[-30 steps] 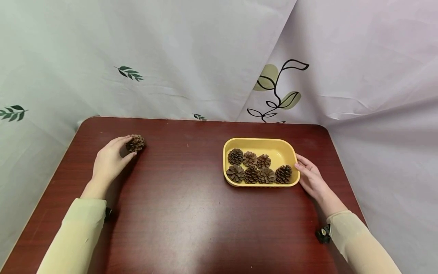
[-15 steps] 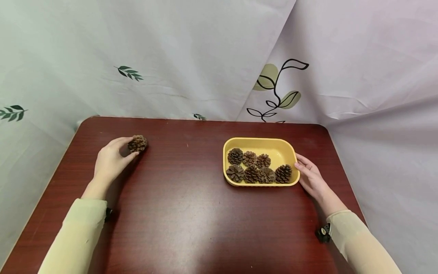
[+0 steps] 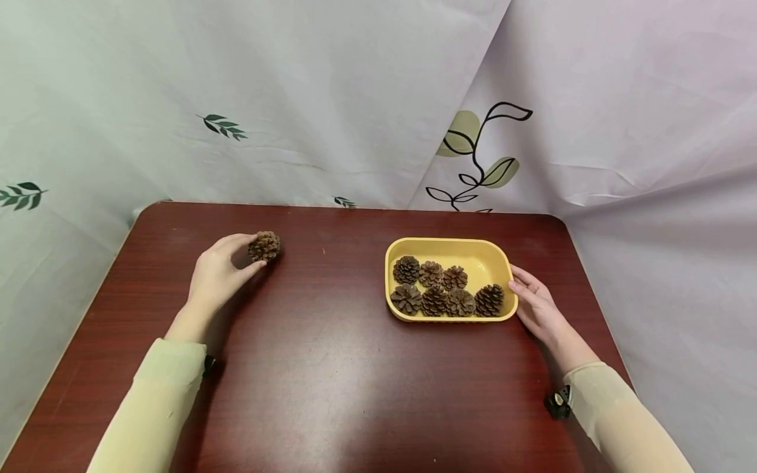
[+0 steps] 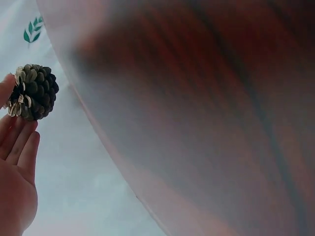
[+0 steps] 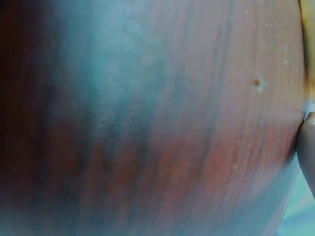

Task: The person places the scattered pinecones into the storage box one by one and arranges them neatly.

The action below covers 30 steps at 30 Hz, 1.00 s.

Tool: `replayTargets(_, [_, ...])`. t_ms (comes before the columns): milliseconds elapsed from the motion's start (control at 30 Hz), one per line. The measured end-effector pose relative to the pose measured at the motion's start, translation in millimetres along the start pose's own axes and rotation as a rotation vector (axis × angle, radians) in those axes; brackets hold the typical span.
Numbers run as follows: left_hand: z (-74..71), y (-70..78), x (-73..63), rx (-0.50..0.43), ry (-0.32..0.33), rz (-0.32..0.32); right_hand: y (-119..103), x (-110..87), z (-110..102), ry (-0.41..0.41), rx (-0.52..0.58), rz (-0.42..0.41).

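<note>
My left hand [image 3: 217, 272] pinches a brown pine cone [image 3: 264, 246] between thumb and fingers, near the back left of the table. In the left wrist view the same pine cone [image 4: 37, 92] shows its open scales, with the thumb on one side and fingers below. A yellow rectangular plastic container [image 3: 449, 246] stands right of the middle, with several pine cones [image 3: 434, 301] inside along its left and front. My right hand [image 3: 539, 309] holds the container's right end, thumb on the rim and fingers along the outside. Only a fingertip [image 5: 307, 147] and a yellow edge show in the right wrist view.
The dark red wooden table [image 3: 307, 368] reaches back to a pale curtain [image 3: 296, 98] printed with leaves. A wide stretch of tabletop lies between the left hand and the container. Black wrist devices [image 3: 558, 402] sit at both cuffs.
My left hand has moved to the right along the back of the table, carrying the pine cone with it. The right hand and the container have stayed in place.
</note>
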<state>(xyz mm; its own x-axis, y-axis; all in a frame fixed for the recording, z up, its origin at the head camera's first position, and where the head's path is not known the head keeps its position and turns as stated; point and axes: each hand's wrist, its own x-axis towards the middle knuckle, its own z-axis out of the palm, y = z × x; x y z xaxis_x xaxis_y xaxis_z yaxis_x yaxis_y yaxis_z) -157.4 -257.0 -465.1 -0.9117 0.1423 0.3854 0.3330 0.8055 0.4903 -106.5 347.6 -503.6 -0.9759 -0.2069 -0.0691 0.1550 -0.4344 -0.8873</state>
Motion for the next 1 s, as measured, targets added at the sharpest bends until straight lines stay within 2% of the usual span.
replayTargets(267, [16.5, 16.6, 7.5, -0.042, 0.02, 0.055, 0, -0.8, 3, 0.029, -0.031, 0.005])
replayTargets(767, [41.9, 55.4, 24.9, -0.137, 0.034, 0.116, 0, -1.2, 4, 0.028, -0.014, 0.005])
replayTargets(1000, [52.1, 78.8, 33.3, -0.2, 0.009, 0.125, -1, -1.3, 3, 0.007, -0.017, 0.004])
